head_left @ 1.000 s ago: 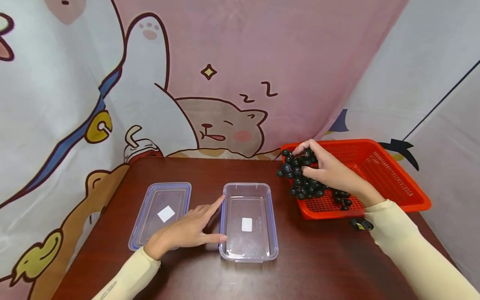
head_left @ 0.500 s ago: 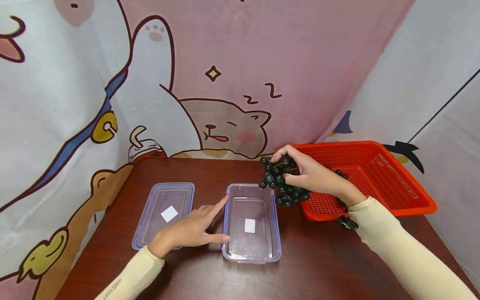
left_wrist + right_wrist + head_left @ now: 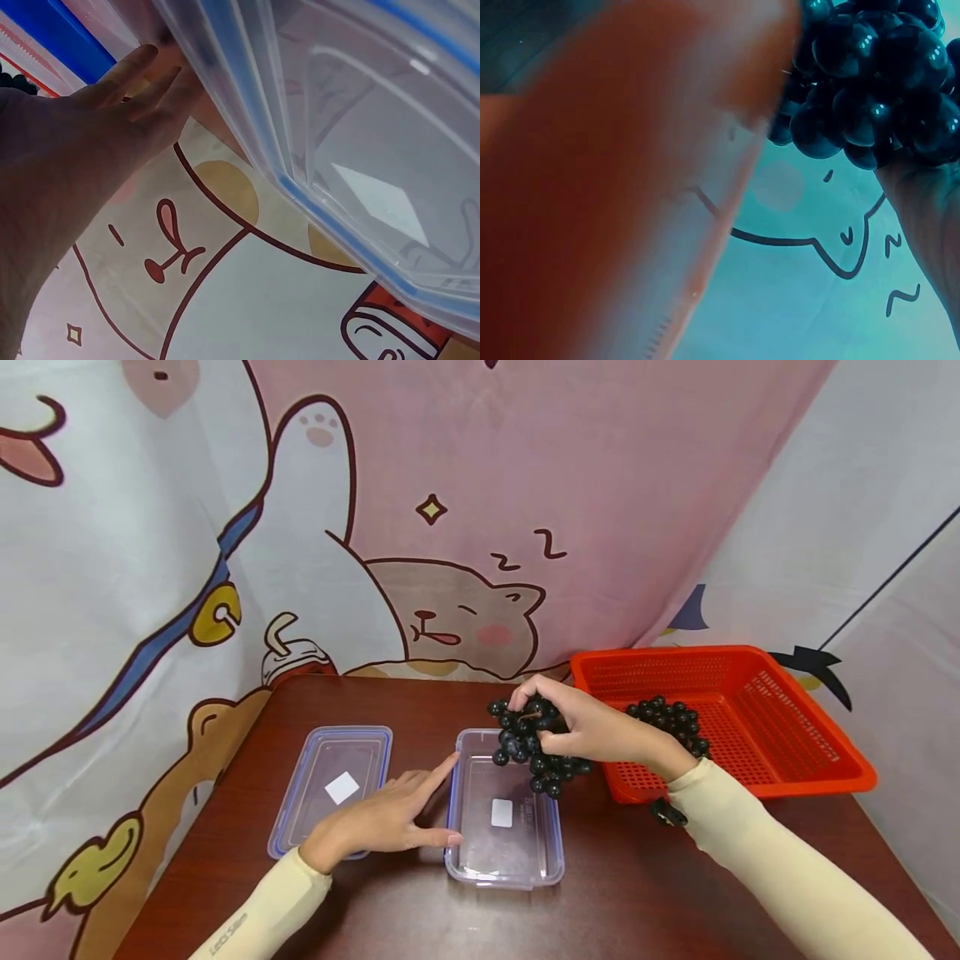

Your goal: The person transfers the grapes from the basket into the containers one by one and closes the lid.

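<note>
In the head view my right hand point(image 3: 588, 722) pinches a bunch of dark grapes point(image 3: 517, 739) by its stem, holding it above the far right part of a clear plastic container point(image 3: 480, 860). The same grapes point(image 3: 877, 82) fill the top right of the right wrist view. My left hand point(image 3: 390, 818) touches the container's left side with extended forefinger and thumb. That hand point(image 3: 97, 142) also appears in the left wrist view, fingers stretched out. No contents show inside the container apart from a white label on its bottom.
A clear lid point(image 3: 311, 793) with a blue seal lies left of the container, partly behind my left hand. On the right stands a red plastic basket point(image 3: 817, 760) with another bunch of grapes point(image 3: 671, 720) in it. A patterned curtain point(image 3: 480, 460) hangs behind the wooden table point(image 3: 405, 910).
My right hand has carried the grapes leftward from the red basket's edge to over the container. My left hand has kept its place at the container's side.
</note>
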`<state>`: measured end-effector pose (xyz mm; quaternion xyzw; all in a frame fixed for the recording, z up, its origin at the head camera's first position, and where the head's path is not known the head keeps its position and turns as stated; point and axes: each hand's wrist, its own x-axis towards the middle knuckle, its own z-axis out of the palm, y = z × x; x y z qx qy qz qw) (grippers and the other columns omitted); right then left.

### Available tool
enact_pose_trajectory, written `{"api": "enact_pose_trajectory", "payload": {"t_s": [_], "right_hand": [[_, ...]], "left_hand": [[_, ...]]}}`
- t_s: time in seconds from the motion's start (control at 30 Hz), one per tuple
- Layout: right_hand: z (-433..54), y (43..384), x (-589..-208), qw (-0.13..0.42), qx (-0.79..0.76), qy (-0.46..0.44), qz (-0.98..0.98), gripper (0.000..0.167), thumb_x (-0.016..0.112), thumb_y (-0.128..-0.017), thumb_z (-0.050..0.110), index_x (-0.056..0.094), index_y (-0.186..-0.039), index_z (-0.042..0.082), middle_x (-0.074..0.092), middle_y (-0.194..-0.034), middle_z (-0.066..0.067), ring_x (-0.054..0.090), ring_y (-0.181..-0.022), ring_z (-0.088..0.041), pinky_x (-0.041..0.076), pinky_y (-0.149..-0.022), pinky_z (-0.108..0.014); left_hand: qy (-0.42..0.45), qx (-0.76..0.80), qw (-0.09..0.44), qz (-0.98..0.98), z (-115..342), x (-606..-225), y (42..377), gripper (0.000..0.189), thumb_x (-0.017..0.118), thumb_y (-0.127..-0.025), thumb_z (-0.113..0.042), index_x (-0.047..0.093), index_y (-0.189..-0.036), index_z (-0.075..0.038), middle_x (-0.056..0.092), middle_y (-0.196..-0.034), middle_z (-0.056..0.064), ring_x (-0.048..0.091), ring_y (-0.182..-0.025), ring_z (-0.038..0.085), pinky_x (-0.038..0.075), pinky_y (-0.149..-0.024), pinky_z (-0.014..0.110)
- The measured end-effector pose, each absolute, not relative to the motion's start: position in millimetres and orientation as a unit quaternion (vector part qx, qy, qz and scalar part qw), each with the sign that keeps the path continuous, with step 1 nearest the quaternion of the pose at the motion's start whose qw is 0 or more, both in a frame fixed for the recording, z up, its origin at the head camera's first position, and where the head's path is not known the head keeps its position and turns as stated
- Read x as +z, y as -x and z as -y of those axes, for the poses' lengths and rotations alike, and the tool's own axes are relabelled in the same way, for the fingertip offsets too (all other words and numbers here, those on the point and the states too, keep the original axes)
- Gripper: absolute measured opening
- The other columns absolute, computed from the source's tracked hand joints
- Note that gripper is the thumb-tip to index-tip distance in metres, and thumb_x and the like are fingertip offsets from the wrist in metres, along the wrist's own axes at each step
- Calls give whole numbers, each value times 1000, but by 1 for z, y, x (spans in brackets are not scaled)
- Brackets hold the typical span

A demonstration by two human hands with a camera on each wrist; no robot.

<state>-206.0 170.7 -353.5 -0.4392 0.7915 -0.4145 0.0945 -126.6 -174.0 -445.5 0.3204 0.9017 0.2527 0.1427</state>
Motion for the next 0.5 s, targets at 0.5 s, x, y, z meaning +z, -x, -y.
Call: {"api": "enact_pose_trajectory", "payload": {"t_s": [0.5], "right_hand": [[-149, 208, -374, 98, -396, 436, -802, 44, 65, -91, -7, 57, -128, 14, 62, -128, 1, 58, -116, -20, 52, -105, -38]], "left_hand": [[-321, 255, 141, -901, 174, -445, 127, 111, 71, -98, -69, 8, -178, -23, 43, -167, 21, 42, -150, 45, 39, -113, 71]]}}
